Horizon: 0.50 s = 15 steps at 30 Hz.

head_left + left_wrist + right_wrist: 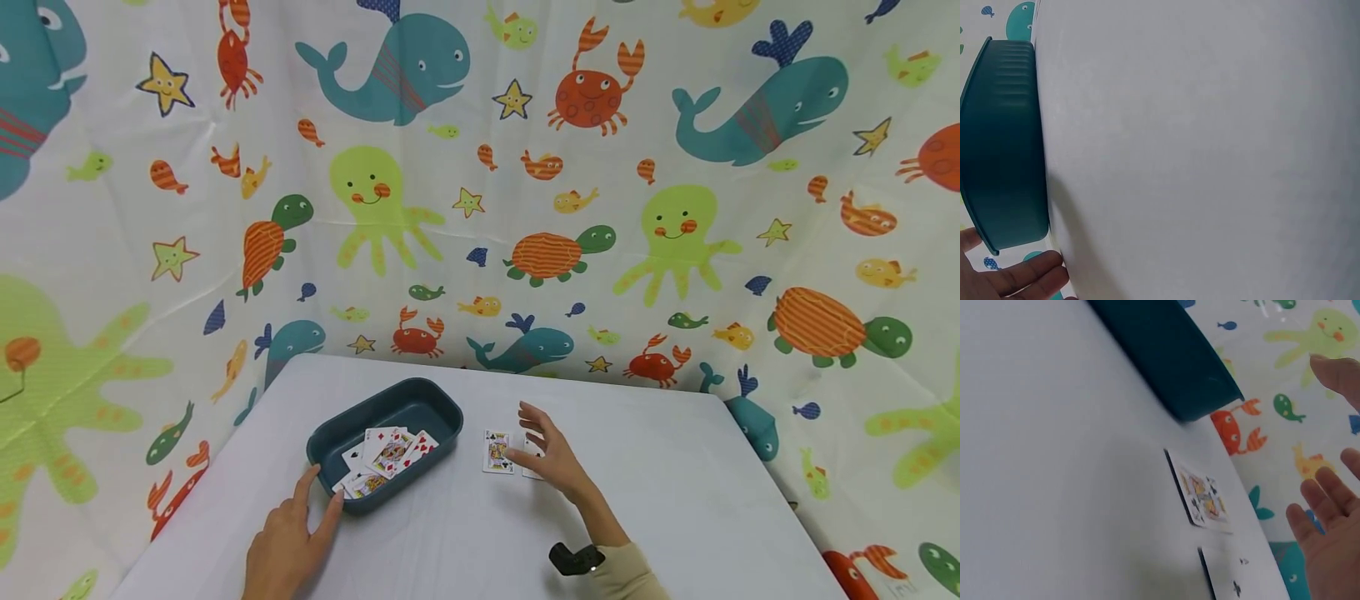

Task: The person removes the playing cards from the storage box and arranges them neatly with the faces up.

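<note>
A white-covered bench (450, 550) stands before a hanging sheet (450, 325) printed with whales, crabs, turtles, octopuses, fish and stars. On the bench, left of centre, a dark teal oblong tray (416, 408) sits at a slant, holding a loose, overlapping heap of playing cards (390, 450), face up, several red-suited and some with court figures. The left hand (288, 537) is at the tray's near left end, index finger and thumb spread apart and touching its edge, the fingers loosely extended rather than wrapped around it. To the right of the tray, well clear of its wall, 2 cards lie face up side by side on the bench: a court card of clubs (498, 454) and, to its right, a black-suited card (1225, 575) that the right hand partly hides in the head view. That right hand (558, 467) hovers above them, fingers parted and gently bent, thumb spread away, grasping nothing. A beige sleeve (626, 571) and a black wrist device (576, 559) show behind it.
</note>
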Tool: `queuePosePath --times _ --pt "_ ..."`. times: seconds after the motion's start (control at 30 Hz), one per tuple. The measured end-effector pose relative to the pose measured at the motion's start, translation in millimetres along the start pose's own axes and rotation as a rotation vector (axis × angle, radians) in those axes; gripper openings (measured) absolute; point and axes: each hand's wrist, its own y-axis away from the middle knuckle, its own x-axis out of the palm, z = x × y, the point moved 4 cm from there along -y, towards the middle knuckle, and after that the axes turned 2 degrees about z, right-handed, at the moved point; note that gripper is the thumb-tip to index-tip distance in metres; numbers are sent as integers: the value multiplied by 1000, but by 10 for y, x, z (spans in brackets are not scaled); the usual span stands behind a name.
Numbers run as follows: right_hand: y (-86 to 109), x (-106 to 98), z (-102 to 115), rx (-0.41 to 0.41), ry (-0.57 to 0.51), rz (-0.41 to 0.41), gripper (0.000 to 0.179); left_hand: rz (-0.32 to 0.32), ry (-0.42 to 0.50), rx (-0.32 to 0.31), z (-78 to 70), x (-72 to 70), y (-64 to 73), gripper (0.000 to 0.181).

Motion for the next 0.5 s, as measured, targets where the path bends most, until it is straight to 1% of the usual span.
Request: queuePosePath --times 0.23,0.33,0.5 --pt "-86 285 115 -37 -102 29 76 6 -5 1 -5 -5 -5 80" --pt "-125 435 175 -39 -125 48 75 7 -6 0 1 0 -2 81" --pt "-196 685 287 -64 -149 82 78 12 -6 -7 12 10 12 82"
